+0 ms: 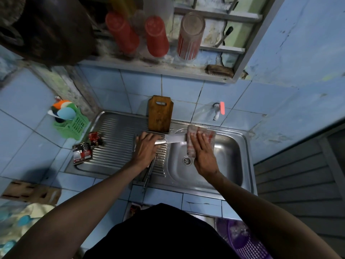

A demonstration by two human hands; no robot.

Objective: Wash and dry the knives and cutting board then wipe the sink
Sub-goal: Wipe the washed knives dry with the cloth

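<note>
Knife (172, 140) handle hidden in gripping left hand (147, 146); tip under cloth (200, 141) beneath flat-fingered right hand (202, 154)

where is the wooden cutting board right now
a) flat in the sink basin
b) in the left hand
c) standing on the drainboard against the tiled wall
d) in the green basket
c: the cutting board stands upright on the drainboard, leaning on the wall tiles.

basin (229, 156) right: open | drainboard (115, 139): cutting board (160, 114), packets (83, 152)
</note>
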